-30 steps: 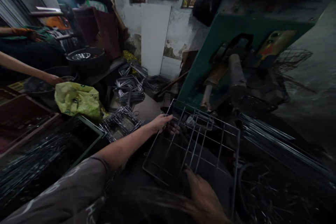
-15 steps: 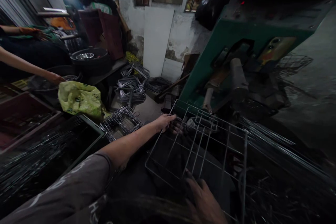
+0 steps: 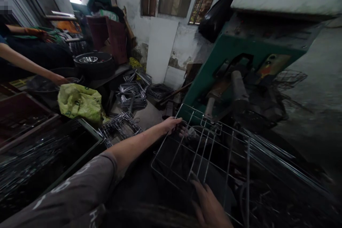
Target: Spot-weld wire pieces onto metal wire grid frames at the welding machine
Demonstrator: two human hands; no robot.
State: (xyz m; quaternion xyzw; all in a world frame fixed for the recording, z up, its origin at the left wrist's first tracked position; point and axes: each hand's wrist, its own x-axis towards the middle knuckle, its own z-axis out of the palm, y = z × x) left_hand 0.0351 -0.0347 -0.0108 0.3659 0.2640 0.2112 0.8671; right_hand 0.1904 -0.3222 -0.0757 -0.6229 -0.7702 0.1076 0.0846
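Observation:
A rectangular wire rack point(image 3: 198, 156) of thin crossed metal rods is held tilted in front of me, with a small wire loop near its far edge. My left hand point(image 3: 172, 125) reaches forward and is closed around the rack's far-left edge. At the near side is my right hand point(image 3: 208, 201), its fingertips against the rods; part of its grip is hidden in shadow. Just beyond the rack stands a green machine point(image 3: 207, 69) with thick cylindrical metal arms, and the rack's far edge overlaps their lower end in my view.
Stacked wire frames point(image 3: 133, 94) and more wire pieces point(image 3: 120, 126) lie left of the machine. A dark crate point(image 3: 91, 128) holds metal rods, beside a yellow-green sack point(image 3: 80, 101). Long rods point(image 3: 269, 144) lie at right. A co-worker's arm point(image 3: 29, 64) reaches into a basin at left.
My view has tilted slightly upward, so the machine and wall sit lower in the picture. Both hands stay on the rack, which has shifted only slightly.

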